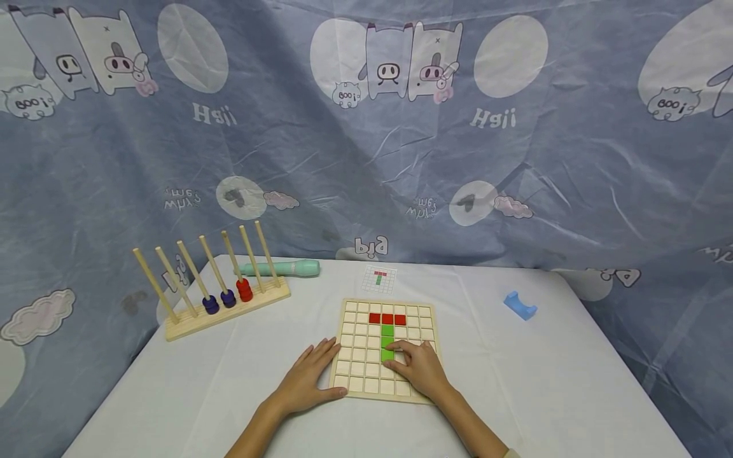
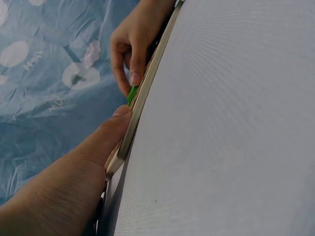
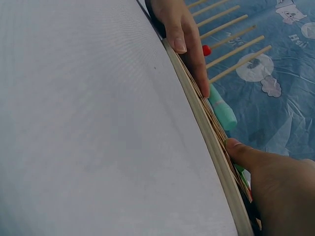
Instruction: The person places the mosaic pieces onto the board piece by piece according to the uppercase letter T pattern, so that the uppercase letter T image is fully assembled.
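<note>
A wooden grid board (image 1: 357, 371) lies flat on the table. On it, three red squares (image 1: 387, 319) form a row, with green squares (image 1: 387, 330) in a column below the middle one. My right hand (image 1: 422, 369) reaches over the board and pinches a green square tile (image 2: 132, 93) between thumb and fingers at the column's lower part. The fingertips partly cover the squares there. With fingers spread, my left hand (image 1: 306, 378) rests against the board's left edge, its thumb near the lower left corner.
Behind the board lies a small pattern card (image 1: 379, 280) with a red and green T. At left stands a wooden peg rack (image 1: 229, 312) with dark blue and red beads. A mint-green cylinder (image 1: 298, 268) lies behind it. A blue cradle-shaped piece (image 1: 520, 306) sits at right.
</note>
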A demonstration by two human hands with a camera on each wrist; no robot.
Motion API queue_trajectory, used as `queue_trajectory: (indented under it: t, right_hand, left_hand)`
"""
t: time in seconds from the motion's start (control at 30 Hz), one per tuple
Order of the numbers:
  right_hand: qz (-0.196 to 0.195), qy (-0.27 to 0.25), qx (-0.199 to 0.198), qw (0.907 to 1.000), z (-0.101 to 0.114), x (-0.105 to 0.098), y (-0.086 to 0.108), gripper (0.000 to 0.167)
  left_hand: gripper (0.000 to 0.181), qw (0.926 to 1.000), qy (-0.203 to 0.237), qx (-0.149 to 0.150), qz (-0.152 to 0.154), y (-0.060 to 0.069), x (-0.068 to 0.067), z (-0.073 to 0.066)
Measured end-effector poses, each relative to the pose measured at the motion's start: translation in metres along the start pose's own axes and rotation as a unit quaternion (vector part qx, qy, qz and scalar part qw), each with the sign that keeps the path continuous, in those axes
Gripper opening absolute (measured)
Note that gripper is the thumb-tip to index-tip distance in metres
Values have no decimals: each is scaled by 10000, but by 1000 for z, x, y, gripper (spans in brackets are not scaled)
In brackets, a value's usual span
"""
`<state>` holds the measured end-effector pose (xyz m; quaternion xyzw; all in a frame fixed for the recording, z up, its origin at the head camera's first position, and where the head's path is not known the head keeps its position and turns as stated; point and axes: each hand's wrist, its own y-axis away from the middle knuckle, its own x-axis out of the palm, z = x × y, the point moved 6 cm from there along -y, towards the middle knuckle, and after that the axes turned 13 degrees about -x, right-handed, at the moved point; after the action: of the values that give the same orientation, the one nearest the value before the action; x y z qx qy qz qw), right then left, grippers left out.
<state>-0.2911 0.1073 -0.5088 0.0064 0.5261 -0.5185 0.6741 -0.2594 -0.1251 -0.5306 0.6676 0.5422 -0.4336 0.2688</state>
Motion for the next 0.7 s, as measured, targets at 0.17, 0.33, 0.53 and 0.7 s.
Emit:
queue_trajectory:
  t: [0.17, 0.33, 0.53, 0.7]
  right_hand:
    - [-5, 46, -5, 10000, 0, 0, 0, 30]
    - [-19, 106, 64, 9999, 1, 0, 1, 29]
    - [-41, 76, 95, 9999, 0, -2, 0, 29]
    - [-247, 95, 81, 9996, -2, -11, 0, 26]
  left_hand:
    - [94, 10000, 9, -5, -4, 0, 0, 1]
    - [94, 10000, -1, 25, -26, 1, 0, 1]
    - [94, 10000, 9, 45, -55, -1, 0, 1]
    - [93, 9999, 83, 109, 27, -4, -1, 0]
